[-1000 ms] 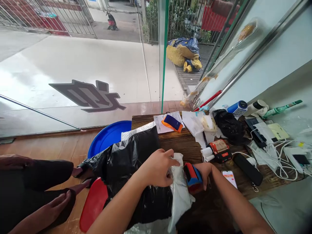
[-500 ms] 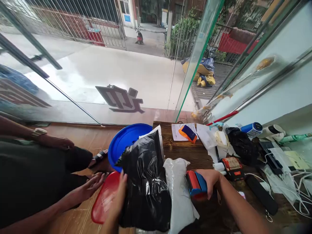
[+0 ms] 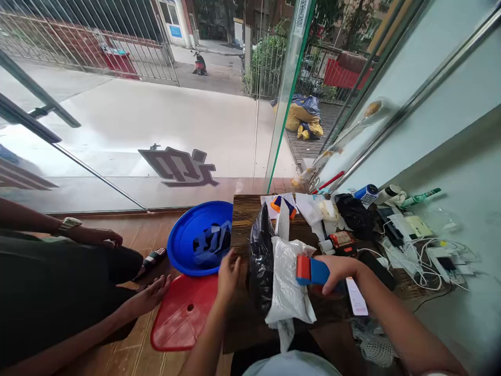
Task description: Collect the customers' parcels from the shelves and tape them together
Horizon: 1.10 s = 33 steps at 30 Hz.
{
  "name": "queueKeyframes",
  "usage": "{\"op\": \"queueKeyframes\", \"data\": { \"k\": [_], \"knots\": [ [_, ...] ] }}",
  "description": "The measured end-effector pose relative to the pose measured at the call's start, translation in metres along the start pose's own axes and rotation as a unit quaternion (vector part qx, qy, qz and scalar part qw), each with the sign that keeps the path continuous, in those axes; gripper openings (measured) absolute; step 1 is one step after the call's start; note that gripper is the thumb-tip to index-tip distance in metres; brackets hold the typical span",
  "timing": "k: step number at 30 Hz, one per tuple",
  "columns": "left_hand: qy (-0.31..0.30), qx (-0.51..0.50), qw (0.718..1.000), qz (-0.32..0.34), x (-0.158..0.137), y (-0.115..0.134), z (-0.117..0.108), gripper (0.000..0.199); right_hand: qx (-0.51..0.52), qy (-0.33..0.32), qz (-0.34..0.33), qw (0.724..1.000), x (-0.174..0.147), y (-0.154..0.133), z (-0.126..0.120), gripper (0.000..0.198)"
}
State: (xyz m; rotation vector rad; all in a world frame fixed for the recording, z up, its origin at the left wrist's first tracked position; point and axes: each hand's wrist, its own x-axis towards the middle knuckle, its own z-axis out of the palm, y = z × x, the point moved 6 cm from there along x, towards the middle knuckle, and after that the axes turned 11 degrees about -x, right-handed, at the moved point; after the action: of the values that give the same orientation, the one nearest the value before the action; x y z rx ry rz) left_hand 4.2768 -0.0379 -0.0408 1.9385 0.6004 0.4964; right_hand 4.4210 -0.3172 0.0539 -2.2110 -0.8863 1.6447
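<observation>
My right hand (image 3: 334,274) grips a red and blue tape dispenser (image 3: 312,270) against the right side of a white padded parcel (image 3: 289,284). Pressed along the parcel's left side stands a shiny black plastic parcel (image 3: 261,263), seen edge-on. A pale translucent strip (image 3: 282,222) sticks out beyond the white parcel's far end, and another shows at its near end. My left hand (image 3: 229,277) hovers left of the black parcel, at the table's edge, its fingers apart and holding nothing.
A blue tub (image 3: 180,240) with crumpled plastic inside and a red stool (image 3: 178,318) stand left of the wooden table (image 3: 245,214). Another person's open hand (image 3: 151,296) is near the stool. Papers, a phone (image 3: 356,297), cables and a black bag (image 3: 354,214) crowd the right.
The black parcel has turned from lying flat to standing edge-on beside the white one. My left hand has moved right, and the view has shifted, showing more of the table's right side.
</observation>
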Motion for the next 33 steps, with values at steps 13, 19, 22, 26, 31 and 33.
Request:
{"op": "queueKeyframes", "data": {
  "k": [13, 19, 22, 26, 31, 33],
  "knots": [
    [-0.387, 0.184, 0.866, 0.259, -0.007, 0.146, 0.096, 0.103, -0.079, 0.072, -0.079, 0.991, -0.004, 0.005, -0.003, 0.079],
    [-0.359, 0.212, 0.870, 0.263, -0.015, 0.148, 0.099, 0.085, -0.230, 0.245, -0.097, 0.937, -0.044, 0.016, -0.006, 0.066],
    [-0.352, 0.227, 0.876, 0.240, -0.008, 0.142, 0.096, 0.073, -0.262, 0.230, -0.056, 0.936, -0.063, 0.060, -0.020, 0.058],
    [-0.365, 0.249, 0.870, 0.217, 0.006, 0.133, 0.081, 0.071, -0.283, 0.211, 0.015, 0.936, -0.057, 0.120, -0.035, 0.053],
    [-0.320, 0.305, 0.868, 0.227, -0.005, 0.171, 0.101, 0.062, -0.307, 0.224, 0.003, 0.925, -0.008, 0.129, -0.024, 0.056],
    [-0.310, 0.345, 0.852, 0.243, -0.022, 0.186, 0.139, 0.069, -0.310, 0.221, 0.001, 0.925, 0.007, 0.126, -0.019, 0.058]
  ]
}}
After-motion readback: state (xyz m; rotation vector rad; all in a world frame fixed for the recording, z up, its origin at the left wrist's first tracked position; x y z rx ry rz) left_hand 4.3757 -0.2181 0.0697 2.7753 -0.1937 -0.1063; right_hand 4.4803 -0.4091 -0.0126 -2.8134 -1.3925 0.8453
